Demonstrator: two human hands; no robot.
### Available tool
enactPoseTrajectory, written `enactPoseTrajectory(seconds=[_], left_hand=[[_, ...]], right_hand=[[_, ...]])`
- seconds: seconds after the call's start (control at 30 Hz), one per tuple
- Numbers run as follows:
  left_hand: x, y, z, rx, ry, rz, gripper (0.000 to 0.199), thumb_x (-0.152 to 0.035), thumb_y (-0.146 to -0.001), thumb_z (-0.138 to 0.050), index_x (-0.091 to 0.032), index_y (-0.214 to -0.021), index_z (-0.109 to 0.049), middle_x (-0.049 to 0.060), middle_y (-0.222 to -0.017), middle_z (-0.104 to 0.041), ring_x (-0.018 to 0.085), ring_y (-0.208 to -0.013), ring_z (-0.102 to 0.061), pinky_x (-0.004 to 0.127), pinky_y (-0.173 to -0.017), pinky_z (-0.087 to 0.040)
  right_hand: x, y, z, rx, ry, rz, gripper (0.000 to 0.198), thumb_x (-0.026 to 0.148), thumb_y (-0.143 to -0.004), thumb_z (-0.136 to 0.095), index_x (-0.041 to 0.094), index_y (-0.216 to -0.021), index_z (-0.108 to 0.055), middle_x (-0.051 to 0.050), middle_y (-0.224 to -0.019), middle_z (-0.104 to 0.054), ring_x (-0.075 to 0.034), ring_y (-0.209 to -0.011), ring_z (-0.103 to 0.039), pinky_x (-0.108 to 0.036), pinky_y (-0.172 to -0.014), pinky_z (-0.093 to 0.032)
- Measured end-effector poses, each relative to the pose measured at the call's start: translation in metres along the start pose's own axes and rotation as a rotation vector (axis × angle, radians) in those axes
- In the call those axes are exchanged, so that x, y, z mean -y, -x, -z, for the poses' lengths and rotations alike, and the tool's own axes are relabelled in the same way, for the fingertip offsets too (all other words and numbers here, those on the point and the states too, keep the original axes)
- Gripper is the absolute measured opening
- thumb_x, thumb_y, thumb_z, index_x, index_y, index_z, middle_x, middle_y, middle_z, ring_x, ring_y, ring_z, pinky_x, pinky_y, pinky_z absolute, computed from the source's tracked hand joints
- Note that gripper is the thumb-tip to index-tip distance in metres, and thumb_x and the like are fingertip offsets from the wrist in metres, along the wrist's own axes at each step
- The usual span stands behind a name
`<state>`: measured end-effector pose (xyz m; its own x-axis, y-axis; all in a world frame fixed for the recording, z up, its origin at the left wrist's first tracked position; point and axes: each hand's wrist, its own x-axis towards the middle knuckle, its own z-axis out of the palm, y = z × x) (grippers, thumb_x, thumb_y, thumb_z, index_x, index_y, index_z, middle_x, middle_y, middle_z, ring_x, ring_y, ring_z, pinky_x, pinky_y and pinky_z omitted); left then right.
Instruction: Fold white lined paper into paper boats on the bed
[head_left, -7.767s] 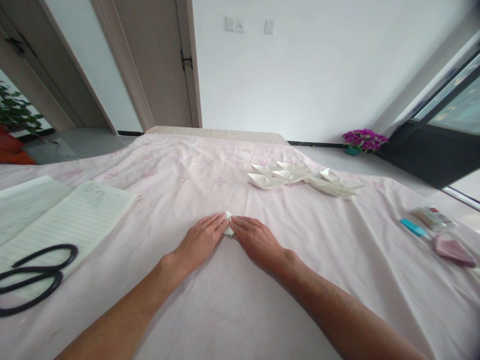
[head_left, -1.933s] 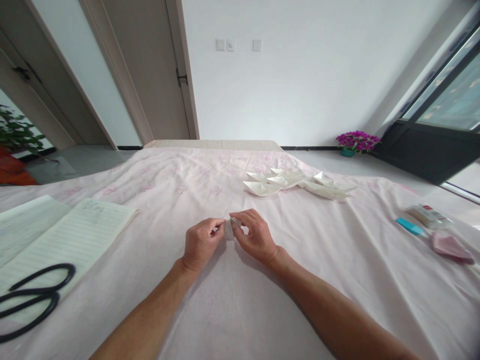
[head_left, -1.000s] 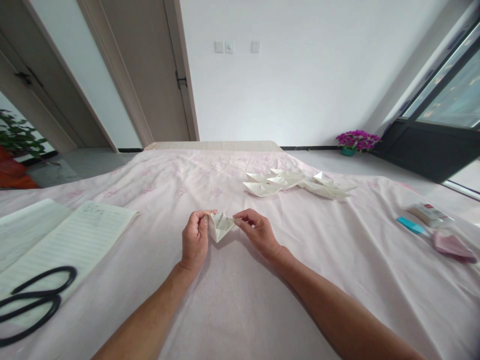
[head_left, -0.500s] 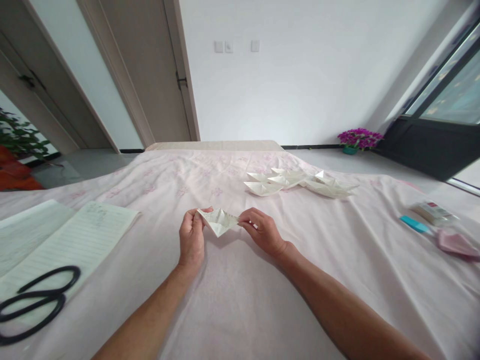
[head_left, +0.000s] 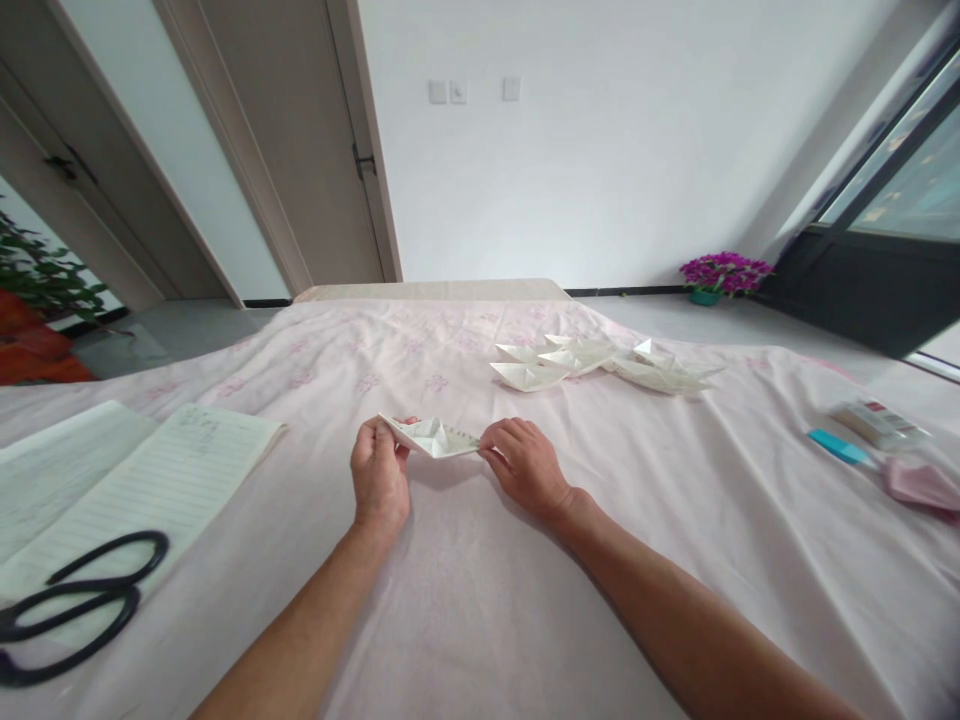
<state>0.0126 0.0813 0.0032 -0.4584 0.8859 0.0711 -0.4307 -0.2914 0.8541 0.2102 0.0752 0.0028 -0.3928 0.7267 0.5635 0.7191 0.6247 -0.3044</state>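
Note:
Between my hands is a folded paper boat [head_left: 433, 440], held just above the cloth, with a small peak standing in its middle. My left hand [head_left: 381, 470] pinches its left end, thumb in front and fingers behind. The right end is gripped by my right hand [head_left: 527, 463] between thumb and curled fingers. Beyond my right hand, several finished paper boats [head_left: 529, 376] lie grouped together on the cloth, made of the same pale paper.
A pale pink flowered cloth [head_left: 465, 620] covers the surface. On the left lie an open lined notebook [head_left: 172, 465] and black-handled scissors [head_left: 112, 585]. To the right are a blue object [head_left: 838, 446], a clear-wrapped packet [head_left: 879, 424] and a pink item [head_left: 921, 484].
The paper boat has been drawn out longer and flatter, its lower point now less deep. My left hand has shifted slightly left; both hands keep hold of the ends.

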Motion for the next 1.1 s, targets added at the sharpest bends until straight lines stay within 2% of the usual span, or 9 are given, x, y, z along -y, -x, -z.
enactPoseTrajectory(seconds=[0.1,0.17,0.3,0.43,0.6,0.8,1.1], left_hand=[[0.003,0.01,-0.003,-0.023,-0.136,-0.05,0.023,-0.041,-0.086,-0.057,-0.019,-0.086,-0.057,0.001,-0.081,-0.065,0.013,-0.075,-0.062,0.026,-0.071,-0.049],[0.004,0.016,-0.004,-0.028,-0.255,-0.103,0.023,-0.042,-0.09,-0.052,-0.019,-0.086,-0.056,-0.002,-0.074,-0.06,0.01,-0.065,-0.056,0.022,-0.064,-0.045],[0.007,0.022,-0.004,-0.035,-0.424,-0.162,0.023,-0.041,-0.094,-0.045,-0.021,-0.086,-0.054,-0.003,-0.074,-0.056,0.011,-0.065,-0.052,0.022,-0.063,-0.043],[0.006,0.026,-0.005,-0.044,-0.499,-0.165,0.021,-0.039,-0.094,-0.044,-0.022,-0.088,-0.053,-0.003,-0.077,-0.056,0.012,-0.069,-0.052,0.023,-0.066,-0.043],[0.004,0.031,-0.011,-0.021,-0.439,-0.138,0.022,-0.04,-0.094,-0.044,-0.021,-0.089,-0.054,-0.001,-0.08,-0.06,0.012,-0.072,-0.056,0.024,-0.068,-0.046],[0.004,0.036,-0.012,0.04,-0.305,-0.099,0.025,-0.041,-0.094,-0.045,-0.02,-0.096,-0.059,0.005,-0.104,-0.066,0.015,-0.09,-0.063,0.027,-0.076,-0.05],[0.01,0.032,-0.009,0.109,-0.129,-0.012,0.03,-0.047,-0.088,-0.055,-0.019,-0.096,-0.06,0.006,-0.103,-0.067,0.016,-0.091,-0.065,0.03,-0.08,-0.051]], right_hand=[[0.014,0.0,0.001,0.018,0.217,0.045,0.008,0.019,-0.093,-0.056,0.02,-0.09,-0.063,-0.008,-0.108,-0.064,-0.023,-0.096,-0.051,-0.036,-0.08,-0.035],[0.025,-0.001,0.0,0.037,0.293,0.068,0.009,0.018,-0.092,-0.056,0.021,-0.096,-0.063,-0.008,-0.106,-0.064,-0.023,-0.093,-0.048,-0.037,-0.077,-0.033],[0.045,-0.004,-0.002,0.075,0.295,0.115,0.012,0.026,-0.094,-0.056,0.023,-0.104,-0.061,-0.006,-0.093,-0.065,-0.023,-0.089,-0.046,-0.038,-0.075,-0.029],[0.052,-0.006,-0.002,0.064,0.253,0.095,0.018,0.037,-0.091,-0.06,0.023,-0.103,-0.06,-0.006,-0.091,-0.067,-0.023,-0.09,-0.046,-0.038,-0.075,-0.028],[0.049,-0.004,-0.004,0.039,0.216,0.104,0.01,0.032,-0.093,-0.058,0.023,-0.09,-0.063,-0.003,-0.083,-0.067,-0.022,-0.085,-0.045,-0.038,-0.073,-0.025],[0.046,-0.005,-0.005,0.066,0.145,0.08,0.017,0.034,-0.093,-0.059,0.022,-0.081,-0.063,-0.002,-0.078,-0.066,-0.019,-0.08,-0.046,-0.036,-0.071,-0.024],[0.039,-0.008,-0.003,0.125,0.128,0.005,0.021,0.03,-0.093,-0.059,0.019,-0.074,-0.057,-0.001,-0.076,-0.064,-0.016,-0.076,-0.047,-0.033,-0.069,-0.024]])
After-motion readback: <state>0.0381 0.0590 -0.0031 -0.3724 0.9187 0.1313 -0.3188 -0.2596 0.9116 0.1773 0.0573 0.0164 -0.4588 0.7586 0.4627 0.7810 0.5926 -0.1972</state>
